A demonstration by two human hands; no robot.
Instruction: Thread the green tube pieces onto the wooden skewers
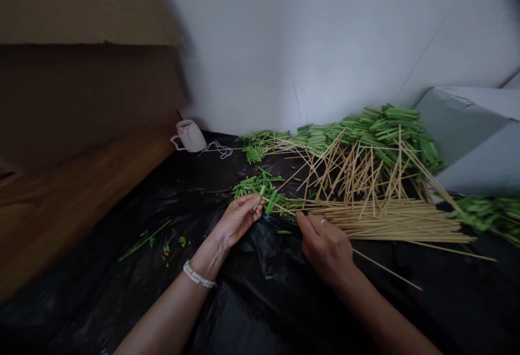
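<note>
My left hand (pixel 241 217) pinches a short piece of green vegetable stem (pixel 262 191) between thumb and fingers. In my right hand (pixel 327 244) is a thin wooden skewer (pixel 385 268), its far end sticking out behind the hand toward the lower right. The skewer's front end reaches the green piece at my left fingertips; whether it has gone in is too small to tell. Just beyond my left hand lies a small heap of cut green stems (pixel 247 186). Many loose skewers (pixel 390 222) lie in a pile right of my right hand.
Skewered green stems (pixel 365 130) are stacked along the white wall (pixel 252 46). A mug (pixel 190 137) stands at back left beside a tangle of string (pixel 223 149). Black plastic sheeting (pixel 252 311) covers the surface. A wooden piece (pixel 101 176) borders the left, a white box (pixel 467 127) the right.
</note>
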